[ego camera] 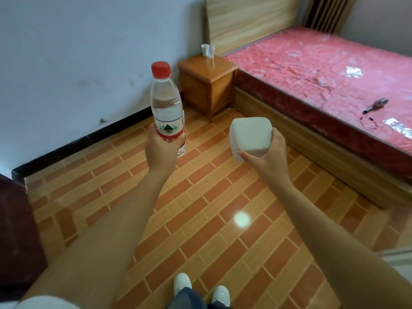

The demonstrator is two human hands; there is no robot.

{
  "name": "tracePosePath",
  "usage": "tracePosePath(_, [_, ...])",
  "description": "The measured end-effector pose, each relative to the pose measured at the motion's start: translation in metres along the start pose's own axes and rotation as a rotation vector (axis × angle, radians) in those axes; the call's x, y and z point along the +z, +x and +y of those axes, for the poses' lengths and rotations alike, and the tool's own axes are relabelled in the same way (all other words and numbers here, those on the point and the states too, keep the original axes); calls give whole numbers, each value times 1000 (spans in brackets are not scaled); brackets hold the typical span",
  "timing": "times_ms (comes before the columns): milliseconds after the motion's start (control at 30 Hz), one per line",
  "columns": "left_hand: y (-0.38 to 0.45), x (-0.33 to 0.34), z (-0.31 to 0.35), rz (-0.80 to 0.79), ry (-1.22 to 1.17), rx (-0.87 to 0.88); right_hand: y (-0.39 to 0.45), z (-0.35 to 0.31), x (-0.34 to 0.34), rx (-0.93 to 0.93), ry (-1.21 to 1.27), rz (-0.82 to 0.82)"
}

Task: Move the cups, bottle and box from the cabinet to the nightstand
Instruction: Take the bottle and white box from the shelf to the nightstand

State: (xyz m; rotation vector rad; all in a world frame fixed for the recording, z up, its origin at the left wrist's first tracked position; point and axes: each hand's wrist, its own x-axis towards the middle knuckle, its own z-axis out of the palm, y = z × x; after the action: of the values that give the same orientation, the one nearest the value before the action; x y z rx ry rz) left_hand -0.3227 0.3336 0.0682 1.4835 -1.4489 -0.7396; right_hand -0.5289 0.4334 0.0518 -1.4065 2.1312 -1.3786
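Note:
My left hand (161, 150) grips a clear water bottle (166, 103) with a red cap, held upright in front of me. In my right hand (268, 153) sits a white box (250, 136) with rounded corners, my fingers curled around its lower side. Across the room a wooden nightstand (208, 82) stands between the wall and the bed. Two cups (208, 50), one white and one clear, stand at the back of its top. The cabinet itself is only a dark red edge (15, 230) at my left.
A bed with a red mattress (323, 70) and wooden headboard (249, 21) fills the right side. A small dark tool (376, 104) and scraps lie on it. Tiled floor (200, 219) stretches from my white shoes (200, 288) to the nightstand.

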Motion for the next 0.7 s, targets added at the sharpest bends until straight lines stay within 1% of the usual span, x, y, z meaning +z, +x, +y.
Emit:
tracePosePath(233, [8, -32, -8, 64, 10, -15, 0, -17, 28, -23, 6, -37])
tracePosePath(400, [27, -49, -24, 56, 18, -21, -1, -31, 60, -18, 10, -40])
tracePosePath(700, [92, -76, -60, 35, 27, 1, 20, -63, 120, 20, 13, -9])
